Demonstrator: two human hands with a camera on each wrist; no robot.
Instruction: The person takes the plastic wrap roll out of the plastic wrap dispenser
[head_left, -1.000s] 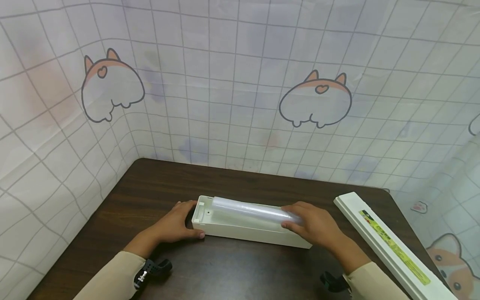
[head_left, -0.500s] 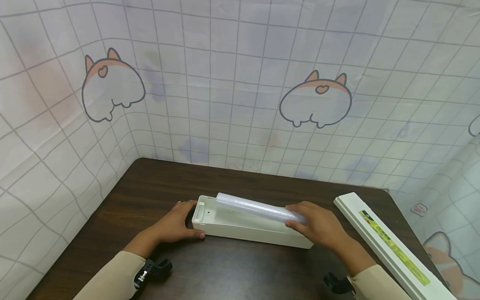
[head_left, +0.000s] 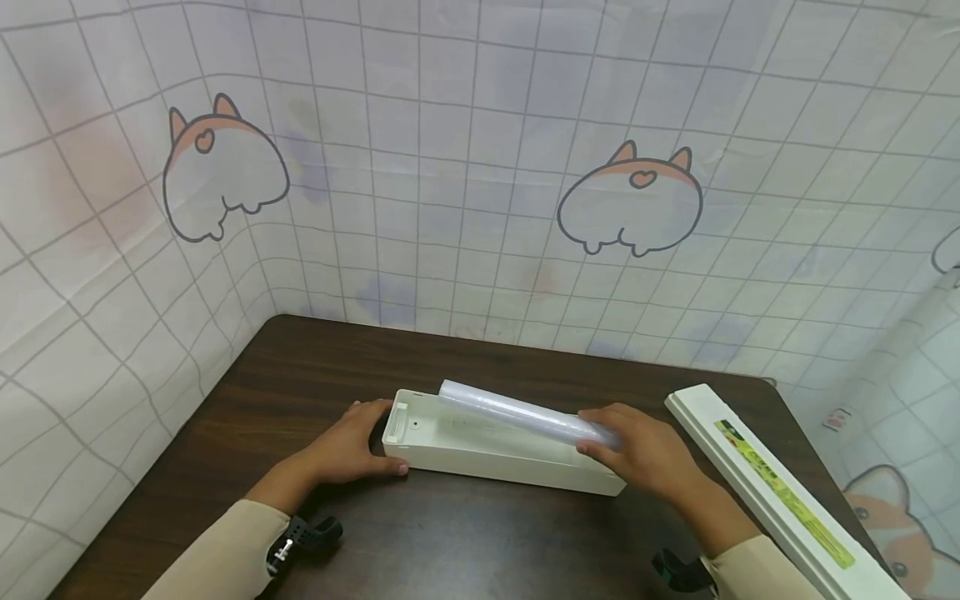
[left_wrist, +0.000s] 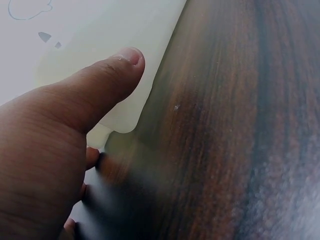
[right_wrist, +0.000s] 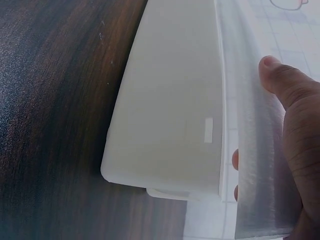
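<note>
A long white open-topped plastic box [head_left: 495, 471] lies on the table. Its left end is gripped by my left hand [head_left: 341, 450], the thumb on the front wall and the fingers round the end. In the left wrist view the thumb presses flat against the box wall [left_wrist: 135, 30]. My right hand [head_left: 637, 446] holds a roll of clear plastic film [head_left: 517, 412] near its right end. The roll slants over the box, its left end raised past the back rim. In the right wrist view the film roll [right_wrist: 260, 160] is between thumb and fingers, above the box's edge.
A long white lid [head_left: 787, 492] with a yellow-green label lies at an angle on the right of the dark wooden table [head_left: 450, 550]. A white grid-patterned cloth [head_left: 480, 208] with cartoon corgis hangs behind the table and at both sides.
My right hand has shifted slightly to the right with the film roll. The roll's left end has risen out of the box, up and rightward. My left hand and the box stay nearly still.
</note>
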